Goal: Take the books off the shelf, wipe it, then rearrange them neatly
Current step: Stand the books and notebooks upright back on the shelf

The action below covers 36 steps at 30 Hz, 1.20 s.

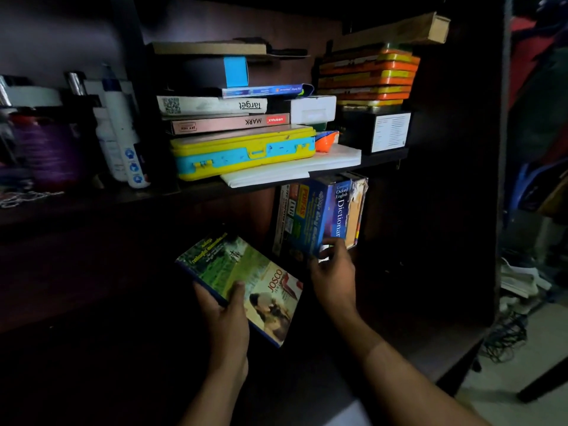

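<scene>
Green and glossy, the cover of the book in my left hand catches what little light reaches this dark cupboard. I hold it flat in front of the lower shelf, thumb curled over the cover and fingers tucked under its near edge, so it is already off the shelf. My right hand reaches to the row of upright books at the back of that shelf, and its fingers pinch the bottom of the spines around the blue dictionary; exactly which spine I have, I cannot tell.

By my reckoning I am early in the job. One book is out, a handful stand waiting, leaning a little to the left, and nothing has been wiped; I see no cloth anywhere. The clearing, the wiping and the tidy restacking all lie ahead.

The books look well used. The one beside the dictionary has a torn, peeling spine, so I judge it wants gentle handling. The left part of the lower shelf is too dark for me to read.

Above, the upper shelf carries a loose pile: flat books, a yellow and blue case, white paper and orange trays.
</scene>
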Each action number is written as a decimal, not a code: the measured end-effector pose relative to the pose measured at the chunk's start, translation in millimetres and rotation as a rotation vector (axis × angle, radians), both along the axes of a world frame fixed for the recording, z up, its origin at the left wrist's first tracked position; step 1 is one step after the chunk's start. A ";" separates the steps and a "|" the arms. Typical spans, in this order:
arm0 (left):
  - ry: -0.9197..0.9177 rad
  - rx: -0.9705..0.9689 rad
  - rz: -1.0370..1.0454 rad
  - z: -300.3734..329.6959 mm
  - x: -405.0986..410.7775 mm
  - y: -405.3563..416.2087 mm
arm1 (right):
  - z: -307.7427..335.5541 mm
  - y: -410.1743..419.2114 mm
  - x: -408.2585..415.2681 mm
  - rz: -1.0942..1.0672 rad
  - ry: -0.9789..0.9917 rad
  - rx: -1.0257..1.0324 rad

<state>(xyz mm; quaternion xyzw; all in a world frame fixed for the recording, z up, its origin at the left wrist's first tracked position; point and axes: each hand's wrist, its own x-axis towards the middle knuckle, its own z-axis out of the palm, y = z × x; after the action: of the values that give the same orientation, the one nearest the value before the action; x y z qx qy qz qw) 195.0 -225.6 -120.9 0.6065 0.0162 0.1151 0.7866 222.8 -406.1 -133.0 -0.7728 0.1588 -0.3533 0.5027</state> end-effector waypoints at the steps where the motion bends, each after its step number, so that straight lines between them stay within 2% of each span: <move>1: -0.005 0.007 0.001 1.3 -0.9 -1.7 | -0.6 -0.9 0.6 0.004 -0.011 0.015; 6: 0.012 0.022 0.004 -1.1 1.5 -2.8 | -3.6 -0.6 4.3 0.046 -0.013 0.043; 16: -0.017 0.042 -0.030 -2.2 0.9 -3.0 | -1.5 3.3 2.5 0.078 -0.013 -0.107; 19: -0.020 0.050 -0.015 -5.0 3.0 -1.7 | 1.0 16.1 -7.4 0.157 -0.072 -0.302; 23: 0.032 -0.053 0.046 -1.2 3.7 2.5 | 1.5 45.6 -39.0 0.469 -0.085 -0.749; 25: 0.021 -0.139 0.034 1.9 1.7 4.0 | -1.9 48.9 -42.4 0.438 -0.025 -0.960; 27: -0.033 -0.164 -0.014 4.5 -0.4 3.2 | -0.9 47.1 -41.5 0.380 0.018 -1.009; 29: -0.147 -0.115 -0.112 7.5 -2.6 1.0 | 0.9 45.6 -43.1 0.335 0.004 -0.948; 31: -0.226 -0.030 -0.240 7.9 -5.4 -1.9 | 1.6 41.8 -47.0 0.284 -0.062 -0.700; 33: -0.203 0.048 -0.296 5.8 -5.5 -5.8 | 2.7 33.0 -48.6 0.191 -0.114 -0.410; 36: -0.128 0.173 -0.330 -5.9 -0.2 -11.5 | 3.3 17.2 -42.3 0.091 -0.163 -0.218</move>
<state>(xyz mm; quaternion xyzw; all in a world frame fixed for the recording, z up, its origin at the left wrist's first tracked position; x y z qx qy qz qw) 194.8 -237.1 -126.8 0.6576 -0.1434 0.0240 0.7392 180.5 -388.9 -129.7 -0.7981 0.0429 -0.4068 0.4424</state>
